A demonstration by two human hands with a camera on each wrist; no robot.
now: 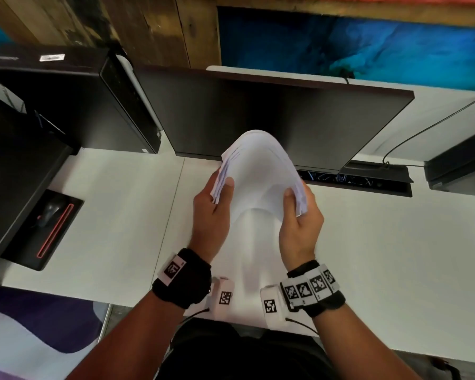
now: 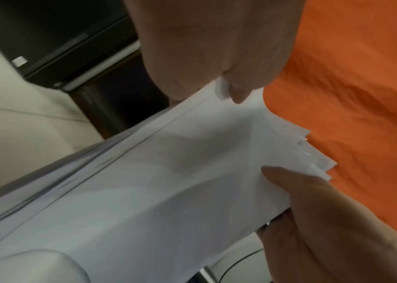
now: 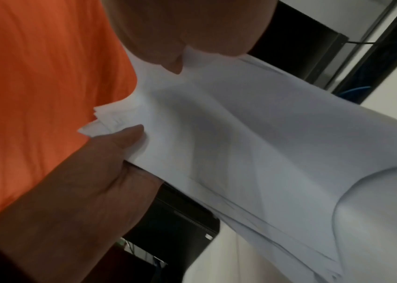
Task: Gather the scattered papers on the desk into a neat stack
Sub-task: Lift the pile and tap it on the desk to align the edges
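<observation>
A stack of several white papers [image 1: 258, 171] is held above the white desk [image 1: 121, 215], in front of the monitor. The sheets bow upward in the middle and their edges are uneven. My left hand [image 1: 222, 191] grips the stack's left edge, thumb on top. My right hand [image 1: 294, 199] grips the right edge the same way. In the left wrist view the papers [image 2: 168, 191] fan out at one corner under the right hand's thumb [image 2: 277, 172]. The right wrist view shows the papers [image 3: 265, 143] pinched by the left hand's thumb [image 3: 131, 134].
A dark monitor [image 1: 258, 113] stands just behind the papers. A black computer tower [image 1: 66, 100] is at the back left. A mouse [image 1: 51, 209] lies on a black pad at the left. A cable slot [image 1: 354, 181] and a black cable [image 1: 422, 130] are at the right.
</observation>
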